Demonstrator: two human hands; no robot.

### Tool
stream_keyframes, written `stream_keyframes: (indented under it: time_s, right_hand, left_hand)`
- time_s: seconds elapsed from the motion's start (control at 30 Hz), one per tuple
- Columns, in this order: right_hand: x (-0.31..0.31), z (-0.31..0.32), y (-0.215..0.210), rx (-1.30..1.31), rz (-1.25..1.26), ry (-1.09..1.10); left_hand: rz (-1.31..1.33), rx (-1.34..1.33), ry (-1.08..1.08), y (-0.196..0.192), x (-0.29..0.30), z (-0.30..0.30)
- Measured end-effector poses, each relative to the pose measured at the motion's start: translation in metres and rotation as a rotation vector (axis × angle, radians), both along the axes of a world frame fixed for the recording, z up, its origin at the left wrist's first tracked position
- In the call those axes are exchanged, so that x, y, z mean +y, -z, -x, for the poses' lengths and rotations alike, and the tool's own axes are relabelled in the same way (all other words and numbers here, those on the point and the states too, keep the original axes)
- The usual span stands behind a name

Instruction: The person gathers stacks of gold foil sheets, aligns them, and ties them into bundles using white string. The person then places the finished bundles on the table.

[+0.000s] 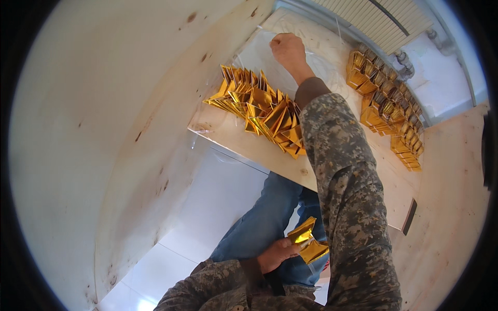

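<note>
Low over my lap, my left hand (277, 255) is closed round a bundle of folded gold foil paper (309, 242), pinched in at its middle and fanned out at both ends. My right arm reaches across the table (220, 124) to its far side. There my right hand (289, 52) is curled closed over clear plastic film (259, 49); anything in its fingers is hidden. Between the film and the near table edge stands a long row of folded gold foil papers (259, 106), with my right forearm beside its right end.
At the right of the table, several gold foil bundles (384, 96) stand packed in rows. Behind them are a ribbed radiator (376, 23) and pipe fittings (404, 65). A pale stained panel (129, 103) rises on the left, and another (451, 171) on the right.
</note>
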State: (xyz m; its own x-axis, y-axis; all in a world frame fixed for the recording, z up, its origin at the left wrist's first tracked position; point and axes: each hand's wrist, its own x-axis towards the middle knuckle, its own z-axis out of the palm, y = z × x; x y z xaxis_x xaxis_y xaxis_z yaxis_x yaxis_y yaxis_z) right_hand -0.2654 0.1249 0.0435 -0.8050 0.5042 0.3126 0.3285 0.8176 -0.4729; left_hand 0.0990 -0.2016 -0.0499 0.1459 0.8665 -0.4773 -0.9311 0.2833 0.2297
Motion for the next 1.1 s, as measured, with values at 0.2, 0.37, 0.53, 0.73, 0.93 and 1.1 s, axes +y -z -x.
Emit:
stream_keyframes:
  time_s: [0.2, 0.37, 0.53, 0.73, 0.93, 1.1]
  right_hand:
    - [-0.002, 0.026, 0.049, 0.045, -0.276, 0.056]
    - [0.002, 0.026, 0.046, 0.015, -0.056, 0.076]
    - [0.026, 0.005, -0.027, 0.410, 0.606, -0.206]
    - [0.030, -0.077, -0.128, 0.226, 0.542, -0.219]
    - [0.009, -0.183, -0.197, 0.353, 0.703, -0.257]
    - [-0.035, -0.300, -0.212, 0.192, 0.520, -0.195]
  left_hand:
    - [0.044, -0.017, -0.017, -0.010, 0.006, 0.008]
    - [0.101, 0.120, 0.115, -0.029, 0.008, 0.026]
    - [0.044, 0.120, 0.090, -0.020, 0.007, 0.019]
    - [0.044, 0.036, -0.068, -0.002, -0.001, -0.007]
    - [0.005, 0.142, -0.078, -0.014, -0.005, -0.011]
    - [0.009, 0.098, -0.087, -0.032, -0.009, -0.031]
